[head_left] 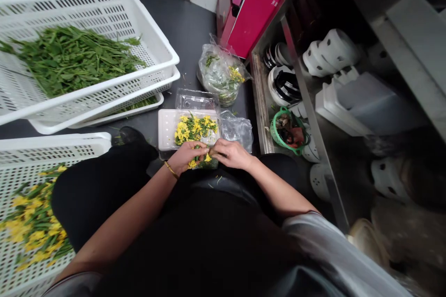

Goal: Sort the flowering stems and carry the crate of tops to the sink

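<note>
My left hand, with a yellow bracelet at its wrist, is closed in a pinch on a short green stem. Fingertips nearly touching it, my right hand is also closed; what lies in its pinch is too small to make out. Just below the fingers show a few yellow flowers and greens, partly covered by the hands. Beyond them, cut yellow-flowered greens lie in a clear plastic box on a pale, dotted upturned crate. The box's clear lid stands open behind.
White perforated baskets at left hold leafy green stems; another near my knee holds yellow-flowered stalks. A clear bag of greens sits ahead, a crumpled plastic bag beside the crate. Metal shelving with a green basket runs along the right.
</note>
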The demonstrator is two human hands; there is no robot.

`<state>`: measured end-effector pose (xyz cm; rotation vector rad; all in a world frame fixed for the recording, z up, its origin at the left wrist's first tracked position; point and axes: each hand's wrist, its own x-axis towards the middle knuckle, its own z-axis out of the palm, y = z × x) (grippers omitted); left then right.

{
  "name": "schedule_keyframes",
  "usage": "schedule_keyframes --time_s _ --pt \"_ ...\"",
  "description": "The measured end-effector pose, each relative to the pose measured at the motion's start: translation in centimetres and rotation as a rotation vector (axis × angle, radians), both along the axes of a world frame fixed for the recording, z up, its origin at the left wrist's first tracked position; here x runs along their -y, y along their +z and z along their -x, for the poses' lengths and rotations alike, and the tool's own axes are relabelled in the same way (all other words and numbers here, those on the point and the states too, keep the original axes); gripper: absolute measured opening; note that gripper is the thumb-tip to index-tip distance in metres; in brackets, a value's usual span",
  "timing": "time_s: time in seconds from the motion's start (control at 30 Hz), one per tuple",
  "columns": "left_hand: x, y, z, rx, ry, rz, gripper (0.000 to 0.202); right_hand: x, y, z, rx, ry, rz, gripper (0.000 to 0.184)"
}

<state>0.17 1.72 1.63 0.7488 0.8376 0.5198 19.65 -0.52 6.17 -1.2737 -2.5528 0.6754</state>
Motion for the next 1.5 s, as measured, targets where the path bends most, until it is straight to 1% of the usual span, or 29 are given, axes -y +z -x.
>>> schedule_keyframes --time_s 0.07,0.13,0.17,0.23,0.3,0.33,0.37,0.43,0.47,0.53,0.6,0.63,0.67,0.7,0.73,0.77,0.8,0.87,0.9,0.97,1.03,1.1,1.17,1.23,1.3,1.37,1.43,1.5 --pt "0.0 0.1 0.1 -0.041 -0.036 -0.052 0.023 -0.5 0.4 0.0 -0.097 -0.058 0.009 0.021" --pt "-0.1 0.3 0.2 -0.109 -0.084 -0.129 0.020 -0.9 0.6 0.2 -0.100 -0.102 0.015 0.022" --pt "-0.1 0.4 0.3 -0.152 -0.091 -0.186 0.017 -1.1 0.7 0.4 -0.064 -0.106 0.032 0.022" --pt "-0.2 0.5 0.3 -0.229 -0.060 -0.340 0.012 -1.3 0.5 0.9 0.032 -0.110 0.093 0.018" --pt "-0.1 0.4 0.3 -0.291 -0.002 -0.485 0.007 -1.1 0.0 1.7 0.137 -0.163 0.143 0.016" --pt "0.1 0.3 0.2 -0.315 0.018 -0.515 0.007 -0.9 -0.3 2.2 0.189 -0.199 0.158 0.017" --pt "0.2 0.0 0.0 -0.339 0.027 -0.504 0.007 -0.6 -0.7 2.7 0.232 -0.239 0.164 0.017" --pt "0.6 -0.5 -0.4 -0.379 0.015 -0.402 0.009 0.0 -1.8 3.6 0.232 -0.332 0.158 0.016" --pt "0.7 -0.7 -0.5 -0.389 0.010 -0.334 0.010 0.2 -2.3 4.0 0.169 -0.381 0.162 0.014" --pt "0.7 -0.8 -0.6 -0.352 0.015 -0.206 0.011 0.5 -3.4 4.2 -0.055 -0.490 0.235 0.012" --pt "0.2 -0.2 0.1 -0.221 0.060 -0.093 0.015 0.2 -4.0 3.3 -0.297 -0.589 0.391 0.018" --pt "-0.3 0.3 0.7 -0.123 0.101 -0.047 0.017 -0.1 -4.0 2.5 -0.374 -0.601 0.485 0.021" --pt "-0.8 1.0 1.5 -0.013 0.148 -0.020 0.019 -0.5 -3.9 1.5 -0.402 -0.577 0.563 0.021" --pt "-1.3 1.6 2.4 0.091 0.198 -0.012 0.020 -1.1 -3.6 0.4 -0.372 -0.511 0.610 0.019" --pt "-1.8 2.3 3.3 0.177 0.245 -0.025 0.020 -1.8 -3.2 -0.6 -0.280 -0.420 0.616 0.014" --pt "-2.2 3.0 4.1 0.234 0.275 -0.046 0.022 -2.5 -2.8 -1.5 -0.138 -0.326 0.583 0.011" --pt "-2.5 3.5 4.8 0.268 0.296 -0.070 0.024 -3.3 -2.6 -2.0 0.025 -0.255 0.515 0.010" --pt "-2.9 4.0 5.5 0.278 0.313 -0.096 0.029 -4.8 -2.8 -1.9 0.305 -0.165 0.344 0.014" --pt "-2.9 4.0 5.5 0.271 0.313 -0.098 0.031 -5.6 -3.4 -1.2 0.394 -0.122 0.278 0.017" --pt "-2.9 3.6 5.1 0.263 0.311 -0.090 0.030 -6.9 -5.3 0.7 0.483 0.008 0.212 0.023" --pt "-3.0 2.9 4.5 0.269 0.333 -0.066 0.026 -7.9 -7.7 2.8 0.560 0.157 0.211 0.025" --pt "-3.2 2.2 4.2 0.289 0.396 -0.031 0.022 -8.5 -9.8 4.1 0.629 0.246 0.212 0.027" --pt "-3.4 2.0 4.2 0.293 0.443 0.001 0.019 -8.9 -11.0 4.2 0.661 0.291 0.202 0.029" --pt "-3.6 2.0 4.3 0.268 0.447 0.014 0.018 -9.2 -11.2 3.4 0.663 0.299 0.210 0.026" --pt "-3.6 2.1 4.3 0.199 0.422 0.021 0.018 -9.3 -10.4 2.2 0.637 0.216 0.256 0.020" --pt "-3.5 1.8 3.9 0.073 0.384 0.024 0.021 -9.0 -8.9 1.1 0.514 0.033 0.314 0.016" --pt "-3.1 1.1 3.1 -0.093 0.346 0.018 0.024 -8.0 -7.4 0.5 0.262 -0.168 0.363 0.013" --pt "-2.6 0.1 2.0 -0.233 0.316 -0.003 0.025 -6.2 -6.0 0.7 -0.035 -0.312 0.398 0.013"
